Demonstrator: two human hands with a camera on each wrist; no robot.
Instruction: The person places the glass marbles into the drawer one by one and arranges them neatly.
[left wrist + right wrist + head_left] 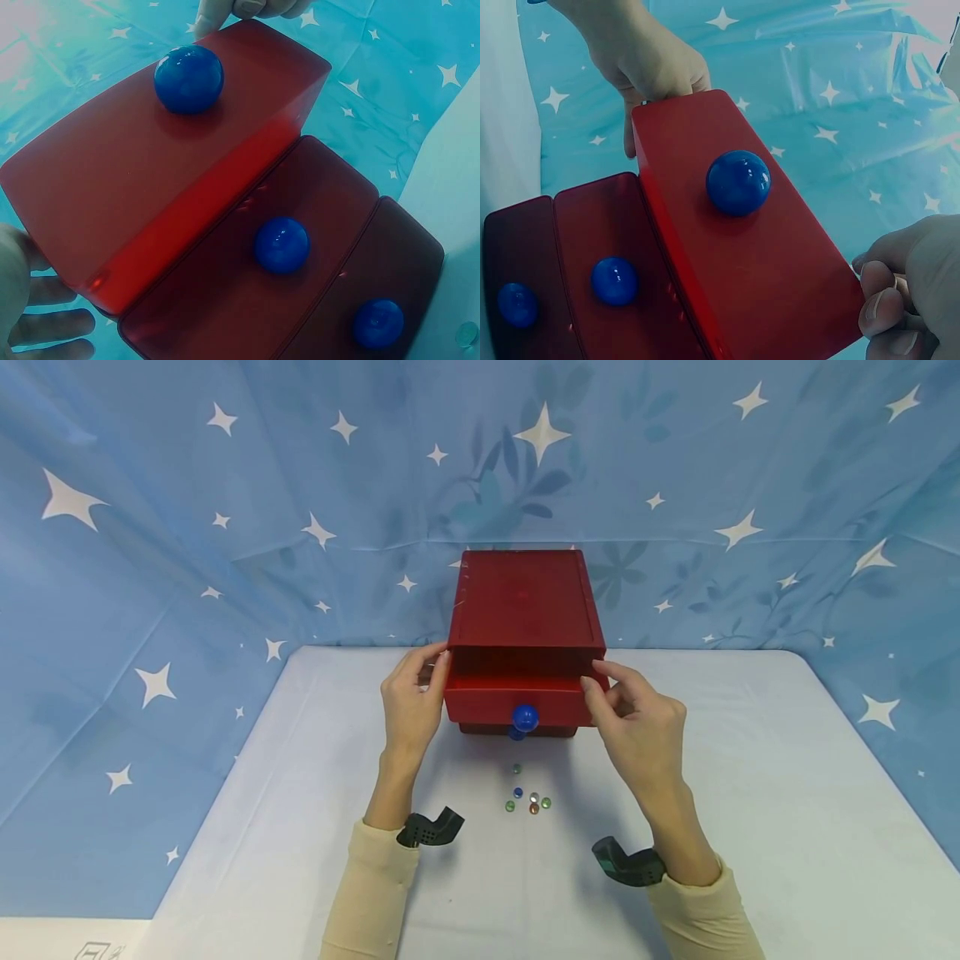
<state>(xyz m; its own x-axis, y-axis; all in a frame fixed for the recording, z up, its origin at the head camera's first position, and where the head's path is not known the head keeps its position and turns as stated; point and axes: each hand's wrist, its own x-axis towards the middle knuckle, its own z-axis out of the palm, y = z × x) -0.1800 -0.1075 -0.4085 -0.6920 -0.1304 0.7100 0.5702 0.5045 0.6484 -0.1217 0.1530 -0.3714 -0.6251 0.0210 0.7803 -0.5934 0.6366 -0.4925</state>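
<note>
A red cabinet [525, 597] stands at the back of the table, with three drawers carrying round blue knobs. Its top drawer [483, 703] is pulled partly out; the middle drawer [225, 292] and bottom drawer [360, 300] are in. My left hand [412, 702] touches the left side of the top drawer, with several fairly straight fingers [56, 326] beside it. My right hand [637, 718] has curled fingers and pinches the drawer's right edge near the front corner, as the right wrist view also shows. What lies inside the drawer is hidden.
Several small glass beads [534, 797], green, blue, clear and orange, lie on the white tablecloth [480, 893] in front of the cabinet, between my forearms. A blue star-patterned curtain [375, 468] hangs close behind the cabinet.
</note>
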